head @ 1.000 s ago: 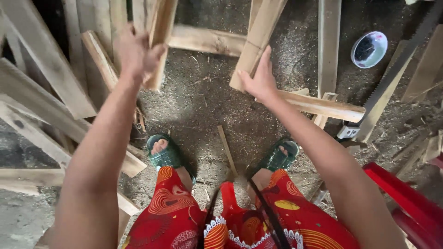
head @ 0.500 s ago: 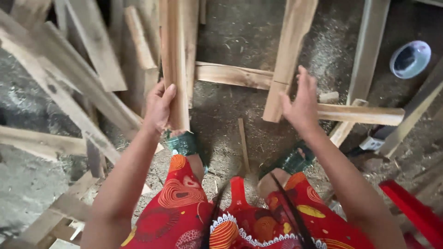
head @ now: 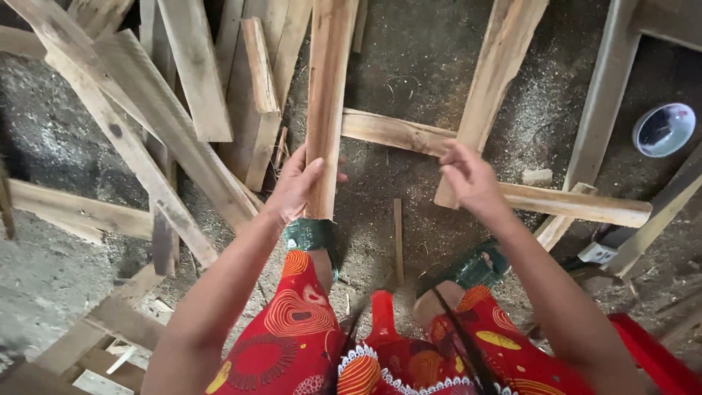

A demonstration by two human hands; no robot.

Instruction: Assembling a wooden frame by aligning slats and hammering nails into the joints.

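Nearest us: red patterned clothing (head: 307, 344) over both knees, green sandals (head: 314, 235) planted apart on the sawdust-covered ground (head: 409, 73). That wide stance leaves a gap in front where the wood can be handled.

Left hand (head: 296, 186): we have it wrapped round the lower end of a reddish wooden plank (head: 325, 110), thumb across the front face, fingers curled behind. Grip sits just above the bottom edge, so the plank stands close to upright and runs away from us out the top of the view. Low hold looks chosen to steer the long end, judging by the angle. Forearm comes up from lower left, elbow bent, wrist cocked back.

Right hand (head: 468, 179): half open, fingers loosely bent, palm turned inward. Holding nothing that we can see. It hovers in front of the lower end of a paler plank (head: 497, 88) that leans away to the upper right; we can't tell if the fingertips touch it. Right forearm reaches in from lower right, wrist fairly straight.

Just past the hands, a long board (head: 570, 203) lies crosswise on the ground, running right. A thin stick (head: 398, 234) lies between the feet.

Further out: loose pile of boards (head: 168, 132) criss-crossed at left, some overlapping. Far right, a round bowl (head: 663, 129) sits on the ground, well apart from both hands.
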